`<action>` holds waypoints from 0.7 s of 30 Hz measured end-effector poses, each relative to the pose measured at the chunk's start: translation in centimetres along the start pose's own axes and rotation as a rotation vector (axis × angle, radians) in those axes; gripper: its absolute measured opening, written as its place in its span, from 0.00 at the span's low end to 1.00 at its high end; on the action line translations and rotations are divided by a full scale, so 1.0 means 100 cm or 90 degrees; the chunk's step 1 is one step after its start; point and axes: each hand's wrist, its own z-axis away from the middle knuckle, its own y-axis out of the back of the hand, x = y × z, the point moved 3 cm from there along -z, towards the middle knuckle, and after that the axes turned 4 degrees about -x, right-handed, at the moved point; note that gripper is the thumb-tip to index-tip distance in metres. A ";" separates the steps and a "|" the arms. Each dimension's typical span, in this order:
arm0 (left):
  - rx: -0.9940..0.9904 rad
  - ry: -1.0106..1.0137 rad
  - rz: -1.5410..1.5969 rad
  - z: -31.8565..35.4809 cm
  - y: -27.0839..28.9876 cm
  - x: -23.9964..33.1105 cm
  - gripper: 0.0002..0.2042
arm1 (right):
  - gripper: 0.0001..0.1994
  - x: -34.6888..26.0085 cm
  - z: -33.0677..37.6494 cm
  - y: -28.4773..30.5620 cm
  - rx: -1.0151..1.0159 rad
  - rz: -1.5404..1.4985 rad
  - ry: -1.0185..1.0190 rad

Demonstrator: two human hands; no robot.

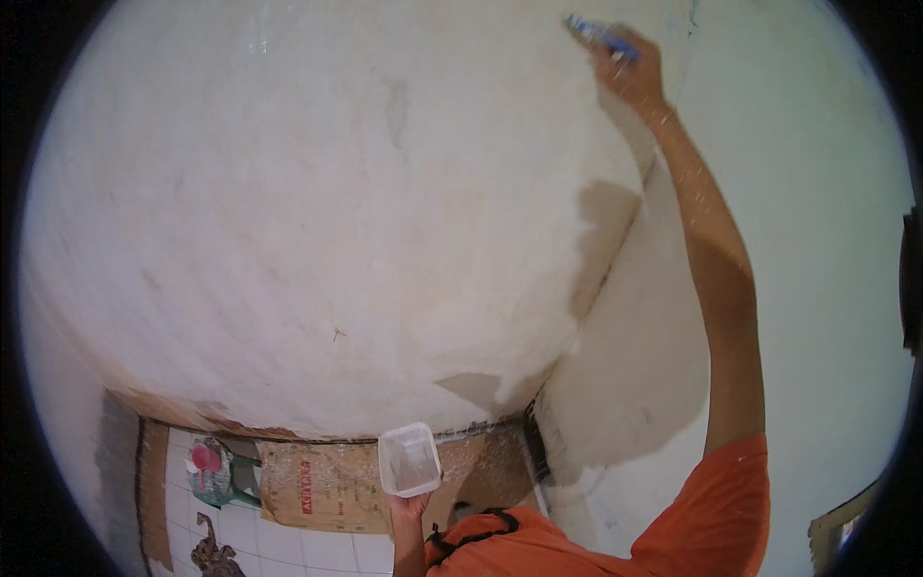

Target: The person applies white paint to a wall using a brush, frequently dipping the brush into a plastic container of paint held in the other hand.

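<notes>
My right hand point(630, 67) is raised high against the white wall point(317, 221), near the inner corner, and grips a blue-handled tool point(601, 37) pressed to the plaster. My right forearm is speckled with white flecks. Low in the view, my left hand point(413, 502) holds up a small clear plastic tub point(409, 459) with whitish contents. I wear an orange shirt point(673, 529).
A second wall point(798, 240) meets the first at the corner on the right. Brown cardboard sheets point(317, 486) cover the white tiled floor point(279, 543) along the wall's base. A green plastic chair point(216, 471) with a pink object stands at lower left.
</notes>
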 end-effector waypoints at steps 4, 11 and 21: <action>0.005 -0.008 0.001 0.004 -0.008 -0.003 0.31 | 0.09 -0.064 0.091 -0.059 -0.064 0.001 0.258; -0.012 -0.015 -0.017 0.000 -0.011 0.003 0.30 | 0.06 -0.093 0.105 -0.063 -0.306 -0.287 0.123; 0.006 -0.036 -0.007 0.007 -0.020 -0.003 0.28 | 0.08 -0.054 -0.054 0.019 -0.011 -0.087 0.075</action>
